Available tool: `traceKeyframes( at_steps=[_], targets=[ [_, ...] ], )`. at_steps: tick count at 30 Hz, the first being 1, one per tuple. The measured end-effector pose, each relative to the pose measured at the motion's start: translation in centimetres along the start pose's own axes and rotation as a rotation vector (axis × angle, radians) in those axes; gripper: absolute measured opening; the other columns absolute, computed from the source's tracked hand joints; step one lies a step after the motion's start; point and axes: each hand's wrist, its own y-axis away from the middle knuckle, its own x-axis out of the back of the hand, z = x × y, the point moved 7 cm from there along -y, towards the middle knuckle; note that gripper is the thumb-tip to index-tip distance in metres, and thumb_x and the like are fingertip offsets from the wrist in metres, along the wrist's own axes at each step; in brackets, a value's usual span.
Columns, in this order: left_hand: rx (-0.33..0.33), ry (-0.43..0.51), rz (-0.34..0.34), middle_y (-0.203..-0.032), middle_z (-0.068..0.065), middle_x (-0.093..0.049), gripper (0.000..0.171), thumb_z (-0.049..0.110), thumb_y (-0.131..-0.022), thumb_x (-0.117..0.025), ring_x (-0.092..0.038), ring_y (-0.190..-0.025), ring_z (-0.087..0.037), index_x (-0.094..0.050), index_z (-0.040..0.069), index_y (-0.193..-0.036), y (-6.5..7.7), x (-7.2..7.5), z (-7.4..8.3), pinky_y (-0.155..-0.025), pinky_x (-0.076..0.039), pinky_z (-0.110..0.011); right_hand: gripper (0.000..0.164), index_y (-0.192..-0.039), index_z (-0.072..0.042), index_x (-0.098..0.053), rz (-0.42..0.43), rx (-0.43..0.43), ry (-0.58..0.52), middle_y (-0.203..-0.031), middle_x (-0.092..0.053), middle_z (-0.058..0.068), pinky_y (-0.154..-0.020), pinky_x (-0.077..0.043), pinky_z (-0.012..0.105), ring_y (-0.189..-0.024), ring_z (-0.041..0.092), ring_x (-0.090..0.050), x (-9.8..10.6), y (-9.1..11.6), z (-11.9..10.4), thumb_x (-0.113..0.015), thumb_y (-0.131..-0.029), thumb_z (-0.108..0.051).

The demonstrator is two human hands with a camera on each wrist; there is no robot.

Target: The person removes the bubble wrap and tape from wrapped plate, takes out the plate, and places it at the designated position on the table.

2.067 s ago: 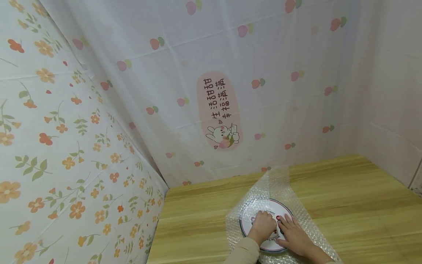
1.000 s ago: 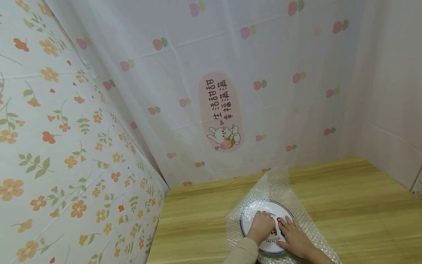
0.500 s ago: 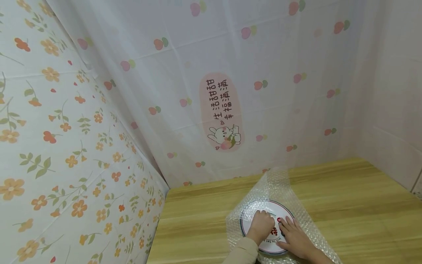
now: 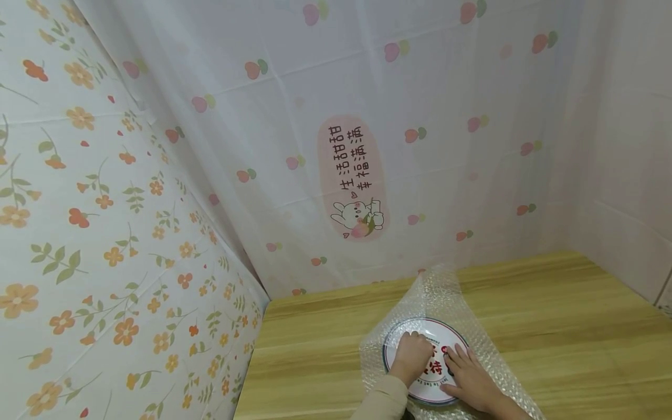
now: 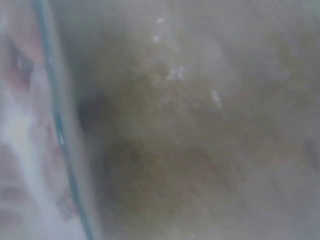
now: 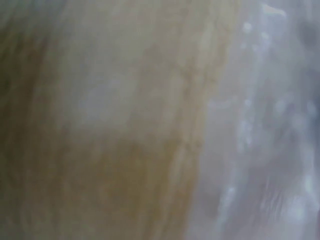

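Note:
A round white plate [image 4: 445, 333] with a dark blue and red rim line and red lettering lies on a sheet of bubble wrap [image 4: 443, 291] in the head view. My left hand [image 4: 412, 356] is a curled fist on the plate's left half; nothing shows in it, and its palm side is hidden. The right hand [image 4: 469, 379] lies with straight fingers spread over the plate's right edge, thumb toward the middle. Close up in the left wrist view, the plate's rim [image 5: 60, 132] runs down the left. Bubble wrap [image 6: 260, 135] fills the right of the blurred right wrist view.
The bubble wrap spreads past the plate over the wood-grain table [image 4: 315, 332], one corner reaching the back edge. Behind hangs a white curtain [image 4: 252, 128] with printed hearts and a rabbit. A floral cloth [image 4: 126, 280] covers the left side, a pale wall [image 4: 625, 163] the right.
My left fist has slid slightly up and left on the plate, baring more of the red lettering. The right hand and the plate stay nearly where they were.

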Motion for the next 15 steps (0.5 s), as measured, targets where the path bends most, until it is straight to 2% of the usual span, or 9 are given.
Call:
traceKeyframes(
  at_steps=[8, 12, 15],
  targets=[
    [0.002, 0.0, 0.037, -0.071, 0.012, -0.057, 0.003, 0.032, -0.075, -0.063, -0.051, -0.067, -0.005, -0.066, 0.033, -0.075, 0.0, 0.1, -0.3, -0.061, -0.039, -0.021, 0.062, -0.103, 0.01, -0.06, 0.005, 0.005, 0.002, -0.113, -0.054, 0.025, -0.103, 0.007, 0.03, -0.109, 0.048, -0.043, 0.3, -0.1, -0.3, -0.065, -0.072, -0.044],
    [0.02, 0.014, 0.036, -0.071, 0.011, -0.056, 0.004, 0.031, -0.07, -0.068, -0.051, -0.066, -0.006, -0.066, 0.032, -0.074, 0.0, -0.1, -0.7, -0.061, -0.039, -0.021, 0.063, -0.105, 0.01, -0.059, -0.035, -0.017, -0.013, -0.115, -0.053, 0.026, -0.103, 0.009, 0.03, -0.11, 0.048, -0.042, 0.2, -0.1, -0.2, -0.064, -0.073, -0.044],
    [0.031, 0.024, 0.029, -0.07, 0.011, -0.056, 0.002, 0.031, -0.071, -0.067, -0.051, -0.066, -0.006, -0.066, 0.031, -0.072, 0.0, -0.3, -1.0, -0.061, -0.039, -0.021, 0.063, -0.106, 0.01, -0.058, -0.064, -0.038, -0.023, -0.116, -0.052, 0.027, -0.102, 0.01, 0.03, -0.111, 0.048, -0.04, 0.2, -0.1, -0.1, -0.064, -0.074, -0.043]
  ],
)
